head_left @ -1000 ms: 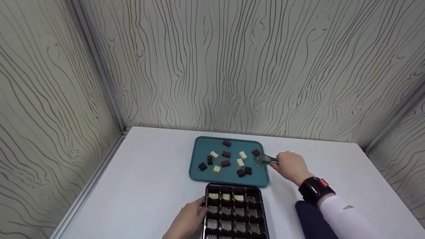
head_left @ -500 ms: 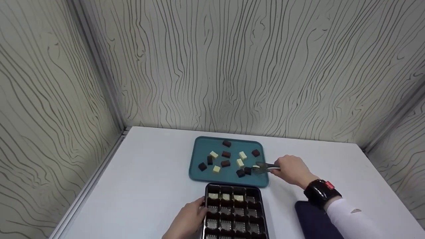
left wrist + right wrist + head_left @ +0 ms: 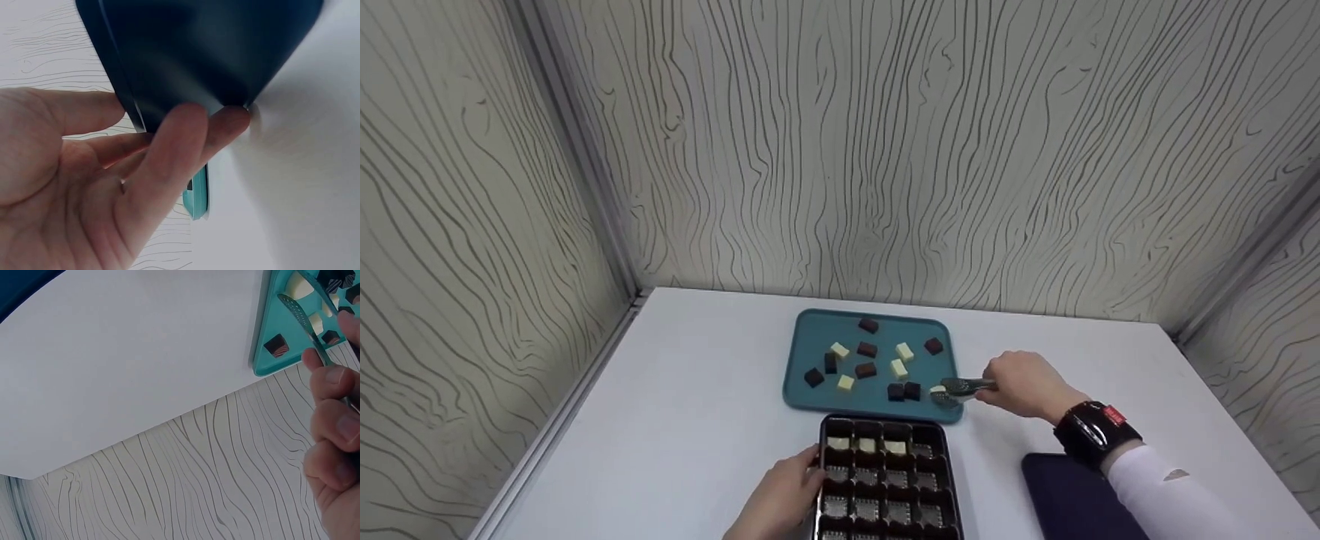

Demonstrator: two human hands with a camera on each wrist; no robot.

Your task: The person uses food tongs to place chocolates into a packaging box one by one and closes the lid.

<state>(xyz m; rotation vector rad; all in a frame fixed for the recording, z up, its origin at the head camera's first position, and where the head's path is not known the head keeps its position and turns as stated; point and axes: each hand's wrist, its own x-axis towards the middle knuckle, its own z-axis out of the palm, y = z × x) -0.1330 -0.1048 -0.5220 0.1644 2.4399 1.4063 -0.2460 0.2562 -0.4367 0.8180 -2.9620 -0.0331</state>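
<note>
My right hand [image 3: 1024, 384] grips a pair of metal tongs [image 3: 966, 386], jaws around a white chocolate piece [image 3: 937, 390] near the right front corner of the teal tray [image 3: 802, 403]. In the right wrist view, the perforated tips of the tongs [image 3: 295, 312] stand on either side of the white piece [image 3: 299, 286]. Several other dark, brown and white chocolates lie spread over the tray. My left hand [image 3: 781, 487] holds the left side of a dark compartment box [image 3: 952, 480], fingers and thumb at its wall. Three cells in its far row hold white pieces; the far right cell shows none.
A dark blue flat board [image 3: 1065, 495] lies at the right front, partly under my right forearm. The white table [image 3: 682, 375] ends at the patterned back wall [image 3: 825, 187]. The box stands close in front of the tray.
My right hand has brought the tongs toward the tray's near edge, and the white piece has moved with them. Two dark chocolates beside it have shifted slightly. The left hand stays on the box.
</note>
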